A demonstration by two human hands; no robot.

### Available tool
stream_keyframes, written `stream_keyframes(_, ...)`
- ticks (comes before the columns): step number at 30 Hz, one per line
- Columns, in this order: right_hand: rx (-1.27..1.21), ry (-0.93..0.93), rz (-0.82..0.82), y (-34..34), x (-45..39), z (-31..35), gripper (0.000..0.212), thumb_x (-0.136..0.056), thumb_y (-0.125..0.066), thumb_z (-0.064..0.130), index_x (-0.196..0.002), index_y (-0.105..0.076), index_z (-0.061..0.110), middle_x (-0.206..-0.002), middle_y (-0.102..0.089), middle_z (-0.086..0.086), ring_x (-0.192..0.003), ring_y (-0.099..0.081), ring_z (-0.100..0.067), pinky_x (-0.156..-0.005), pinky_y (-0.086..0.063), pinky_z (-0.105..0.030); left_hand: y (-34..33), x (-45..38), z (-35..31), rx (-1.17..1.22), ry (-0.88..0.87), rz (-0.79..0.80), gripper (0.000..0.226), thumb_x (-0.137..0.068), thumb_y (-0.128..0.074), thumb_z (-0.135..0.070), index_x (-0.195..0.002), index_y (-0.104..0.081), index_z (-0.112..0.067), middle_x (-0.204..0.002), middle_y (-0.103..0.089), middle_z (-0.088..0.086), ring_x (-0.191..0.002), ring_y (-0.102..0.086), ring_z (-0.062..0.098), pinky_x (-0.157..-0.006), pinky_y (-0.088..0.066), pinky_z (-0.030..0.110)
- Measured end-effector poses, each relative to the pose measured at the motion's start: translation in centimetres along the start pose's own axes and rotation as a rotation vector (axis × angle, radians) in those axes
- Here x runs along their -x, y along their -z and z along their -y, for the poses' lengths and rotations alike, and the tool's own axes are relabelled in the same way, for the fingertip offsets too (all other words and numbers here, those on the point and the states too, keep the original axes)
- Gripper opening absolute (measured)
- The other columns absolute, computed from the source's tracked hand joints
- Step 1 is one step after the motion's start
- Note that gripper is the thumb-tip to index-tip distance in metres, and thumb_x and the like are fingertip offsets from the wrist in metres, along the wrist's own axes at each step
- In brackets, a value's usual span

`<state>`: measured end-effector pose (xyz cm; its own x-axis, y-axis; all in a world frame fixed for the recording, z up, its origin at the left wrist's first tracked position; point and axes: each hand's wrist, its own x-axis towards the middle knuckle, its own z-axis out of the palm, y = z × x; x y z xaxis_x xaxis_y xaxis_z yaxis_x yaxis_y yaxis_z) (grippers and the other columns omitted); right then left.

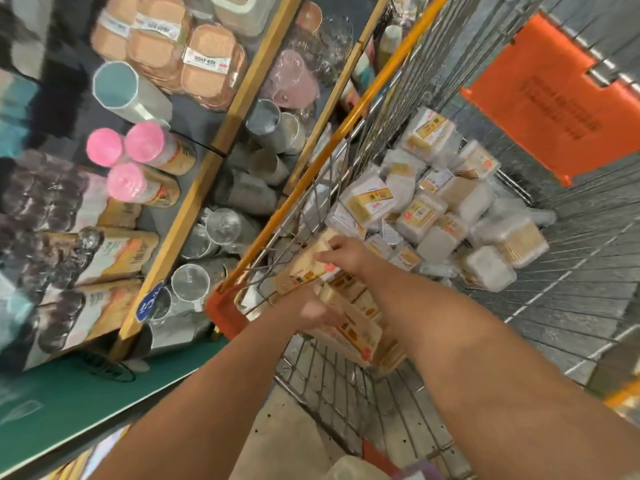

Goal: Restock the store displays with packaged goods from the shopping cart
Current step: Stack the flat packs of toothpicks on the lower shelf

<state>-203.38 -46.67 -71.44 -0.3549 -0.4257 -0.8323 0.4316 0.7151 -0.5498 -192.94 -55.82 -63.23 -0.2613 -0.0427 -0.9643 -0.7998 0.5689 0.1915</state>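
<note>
Head view: both hands inside shopping cart [349, 109]. Right hand [346, 252] fingers clamped on tan pack [304, 271]; left hand [317, 315] blurred, fingers' state unclear, steadying stacked packs [353, 332], prob. gathering load for shelf [194, 188].

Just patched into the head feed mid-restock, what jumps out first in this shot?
Both bare arms reach into the wire shopping cart, the right hand and left hand gripping beige packaged boxes near its front corner. Deeper in the cart lies a loose heap of clear plastic packs, under an orange flap. Left, on the shelf, three pink-lidded tubes stand out.
</note>
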Motion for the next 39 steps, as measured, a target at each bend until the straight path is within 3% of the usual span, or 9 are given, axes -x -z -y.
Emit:
stream_keyframes(4,-0.161,0.012,0.022,0.6,2.6,-0.6,0.028,-0.085,-0.075,0.034,-0.096,-0.056,0.016,-0.092,-0.055,-0.004,-0.082,-0.056,-0.021,-0.067,-0.046,-0.034,-0.2,0.2,-0.3,0.148,-0.044,0.1,0.055,-0.085,-0.076,-0.027,-0.131,-0.05,-0.013,-0.121,-0.062,0.001,-0.082,-0.06,0.005,-0.057,-0.045,0.012)
stream_keyframes(7,-0.364,0.003,-0.138,2.9,6.0,-2.1,0.029,-0.08,-0.076,0.036,-0.088,-0.063,0.011,-0.092,-0.066,-0.015,-0.084,-0.063,-0.029,-0.081,-0.052,-0.053,-0.1,0.8,-0.5,0.206,-0.098,0.082,0.042,-0.082,-0.079,-0.022,-0.117,-0.055,-0.024,-0.11,-0.064,-0.006,-0.092,-0.061,0.005,-0.068,-0.049,0.016)
stream_keyframes(12,-0.734,0.01,-0.401,8.3,13.8,-3.3,0.015,-0.095,-0.062,0.013,-0.108,-0.056,0.012,-0.098,-0.067,-0.011,-0.082,-0.067,-0.023,-0.07,-0.055,-0.039,0.4,3.1,-0.6,0.372,-0.217,0.044,0.1,-0.049,-0.087,-0.054,-0.135,-0.048,-0.022,-0.128,-0.062,-0.002,-0.117,-0.059,0.018,-0.104,-0.048,0.039)
stream_keyframes(18,-0.814,0.216,-0.472,12.2,23.3,-3.2,0.027,-0.09,-0.062,0.018,-0.115,-0.054,0.024,-0.09,-0.055,-0.01,-0.065,-0.061,-0.018,-0.053,-0.047,-0.024,-0.3,10.4,-2.9,0.857,-0.411,-0.112,0.057,-0.073,-0.083,-0.022,-0.12,-0.052,-0.011,-0.105,-0.063,-0.001,-0.101,-0.064,0.025,-0.076,-0.057,0.037)
stream_keyframes(23,-0.761,0.449,-0.325,9.7,29.6,-1.1,0.012,-0.097,-0.048,0.008,-0.094,-0.055,0.017,-0.076,-0.066,-0.002,-0.067,-0.066,-0.012,-0.06,-0.052,-0.026,-5.4,16.8,-2.4,1.112,-0.593,-0.304,0.065,-0.063,-0.081,-0.057,-0.116,-0.059,-0.028,-0.124,-0.066,0.007,-0.113,-0.064,0.029,-0.086,-0.055,0.058)
stream_keyframes(26,-0.562,0.564,-0.265,7.0,33.9,0.0,0.01,-0.09,-0.057,0.014,-0.084,-0.052,0.02,-0.064,-0.052,0.005,-0.053,-0.05,-0.004,-0.054,-0.039,-0.023,-10.0,19.7,-0.3,1.266,-0.631,-0.387,0.079,-0.062,-0.079,-0.062,-0.13,-0.054,-0.029,-0.131,-0.064,0.005,-0.113,-0.065,0.026,-0.071,-0.058,0.039)
stream_keyframes(31,-0.332,0.539,-0.037,1.3,38.3,0.4,0.026,-0.093,-0.06,0.004,-0.112,-0.053,0.021,-0.081,-0.06,-0.005,-0.055,-0.06,-0.007,-0.045,-0.043,-0.017,-16.3,25.2,4.3,1.455,-0.61,-0.463,0.051,-0.092,-0.061,-0.045,-0.137,-0.047,-0.027,-0.133,-0.062,0.002,-0.109,-0.066,0.02,-0.073,-0.061,0.034)
stream_keyframes(35,-0.304,0.442,0.288,-4.7,40.3,1.3,0.071,-0.075,-0.076,0.008,-0.135,-0.044,0.025,-0.113,-0.066,-0.017,-0.087,-0.071,-0.026,-0.065,-0.057,-0.035,-20.0,28.9,10.2,1.576,-0.583,-0.632,0.092,-0.075,-0.066,-0.065,-0.15,-0.033,-0.023,-0.137,-0.059,0.003,-0.108,-0.067,0.019,-0.074,-0.061,0.034)
stream_keyframes(39,-0.167,0.347,0.482,-12.0,42.1,3.3,0.079,-0.072,-0.074,0.005,-0.143,-0.041,0.01,-0.099,-0.071,-0.012,-0.074,-0.07,-0.024,-0.055,-0.055,-0.031,-22.9,33.7,15.6,1.636,-0.579,-0.799,0.052,-0.095,-0.043,-0.053,-0.137,-0.047,-0.023,-0.117,-0.069,-0.002,-0.095,-0.069,0.013,-0.066,-0.054,0.029)
